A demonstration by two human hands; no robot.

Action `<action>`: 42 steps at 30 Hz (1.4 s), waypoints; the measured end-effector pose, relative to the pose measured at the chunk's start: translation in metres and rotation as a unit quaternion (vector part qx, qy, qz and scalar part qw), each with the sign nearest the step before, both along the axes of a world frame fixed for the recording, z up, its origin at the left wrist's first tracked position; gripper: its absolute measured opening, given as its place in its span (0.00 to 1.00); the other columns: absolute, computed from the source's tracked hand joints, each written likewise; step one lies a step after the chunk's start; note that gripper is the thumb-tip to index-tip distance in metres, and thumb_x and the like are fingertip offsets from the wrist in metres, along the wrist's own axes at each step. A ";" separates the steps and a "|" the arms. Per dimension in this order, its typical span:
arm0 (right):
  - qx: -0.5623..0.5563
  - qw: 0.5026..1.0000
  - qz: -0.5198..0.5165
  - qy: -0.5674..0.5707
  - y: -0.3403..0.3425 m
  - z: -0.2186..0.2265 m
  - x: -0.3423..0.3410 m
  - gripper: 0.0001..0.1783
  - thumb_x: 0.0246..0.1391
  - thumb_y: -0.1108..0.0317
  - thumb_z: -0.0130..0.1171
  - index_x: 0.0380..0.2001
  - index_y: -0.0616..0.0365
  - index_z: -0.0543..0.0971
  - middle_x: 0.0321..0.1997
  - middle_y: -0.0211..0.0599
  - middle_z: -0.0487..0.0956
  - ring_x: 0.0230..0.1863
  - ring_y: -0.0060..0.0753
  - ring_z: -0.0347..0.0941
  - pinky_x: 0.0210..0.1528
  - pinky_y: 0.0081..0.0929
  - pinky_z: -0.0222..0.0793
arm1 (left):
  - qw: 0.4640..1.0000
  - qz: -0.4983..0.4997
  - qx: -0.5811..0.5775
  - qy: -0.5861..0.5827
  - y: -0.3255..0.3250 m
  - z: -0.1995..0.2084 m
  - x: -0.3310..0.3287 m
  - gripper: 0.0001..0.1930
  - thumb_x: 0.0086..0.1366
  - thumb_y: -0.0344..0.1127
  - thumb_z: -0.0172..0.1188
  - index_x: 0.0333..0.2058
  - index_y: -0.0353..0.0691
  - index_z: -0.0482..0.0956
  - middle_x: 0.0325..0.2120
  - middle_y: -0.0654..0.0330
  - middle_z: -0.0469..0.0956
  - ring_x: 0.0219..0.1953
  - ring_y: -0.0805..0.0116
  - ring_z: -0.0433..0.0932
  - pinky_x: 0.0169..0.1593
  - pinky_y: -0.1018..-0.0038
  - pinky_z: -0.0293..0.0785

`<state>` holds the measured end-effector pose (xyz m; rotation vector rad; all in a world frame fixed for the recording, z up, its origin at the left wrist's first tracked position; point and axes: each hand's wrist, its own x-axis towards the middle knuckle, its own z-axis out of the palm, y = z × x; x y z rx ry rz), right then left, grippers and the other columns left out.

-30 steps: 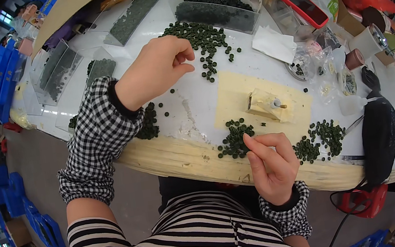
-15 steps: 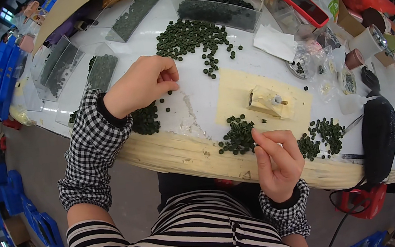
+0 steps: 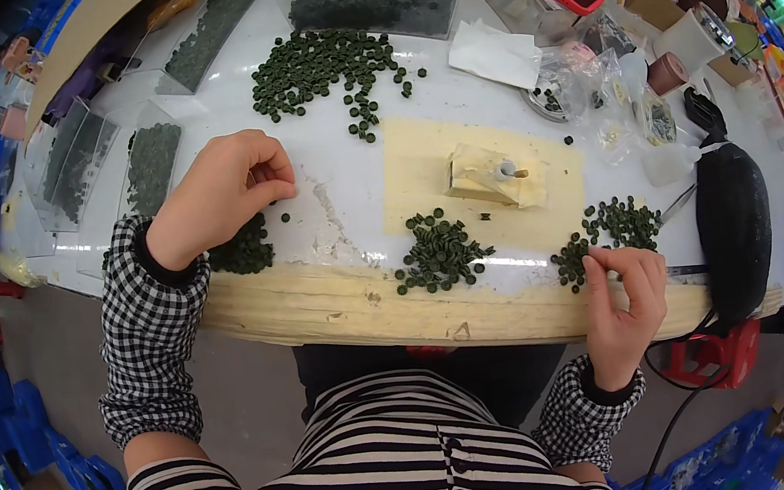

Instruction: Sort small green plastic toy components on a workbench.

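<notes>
White tabletop (image 3: 340, 162), two hands, dark green discs (image 3: 312, 68) in heaps
Left of centre, the left hand (image 3: 220, 194) curls, thumb and forefinger close together; lower right, the right hand (image 3: 627, 304) bunches its fingertips at the edge of one heap (image 3: 624, 220); whether either grips anything I cannot tell; another heap (image 3: 435, 254) lies near the centre, and a lone disc (image 3: 285, 218) sits just below the left thumb

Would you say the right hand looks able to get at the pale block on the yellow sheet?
Probably yes: the right hand is by the right-hand green pile, nothing tall seems to stand between it and the pale block, and the left hand is well off to the left.
</notes>
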<state>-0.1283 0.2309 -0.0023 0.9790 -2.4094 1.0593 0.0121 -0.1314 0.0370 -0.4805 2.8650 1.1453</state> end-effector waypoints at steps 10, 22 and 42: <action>0.073 0.996 0.031 0.042 -0.017 -0.008 0.010 0.07 0.46 0.78 0.69 0.31 0.60 0.82 0.35 0.35 0.78 0.42 0.42 0.69 0.47 0.37 0.66 | 0.994 0.051 -0.070 0.064 0.011 0.004 0.013 0.06 0.57 0.24 0.68 0.31 0.31 0.79 0.30 0.58 0.79 0.31 0.74 0.77 0.35 0.78 0.74; -0.189 0.942 0.161 -0.224 -0.046 0.002 0.040 0.07 0.51 0.83 0.65 0.34 0.65 0.82 0.36 0.42 0.85 0.36 0.33 0.80 0.41 0.25 0.73 | 0.767 0.039 0.628 0.127 0.123 -0.022 0.009 0.06 0.68 0.24 0.59 0.42 0.29 0.79 0.38 0.53 0.82 0.39 0.68 0.83 0.39 0.76 0.83; -0.241 0.926 0.170 -0.236 -0.068 -0.003 0.041 0.07 0.53 0.76 0.67 0.35 0.63 0.81 0.35 0.38 0.76 0.36 0.30 0.73 0.38 0.23 0.69 | 0.735 0.093 0.647 0.182 0.156 -0.041 -0.003 0.12 0.66 0.23 0.61 0.48 0.29 0.80 0.40 0.51 0.84 0.42 0.68 0.84 0.48 0.77 0.83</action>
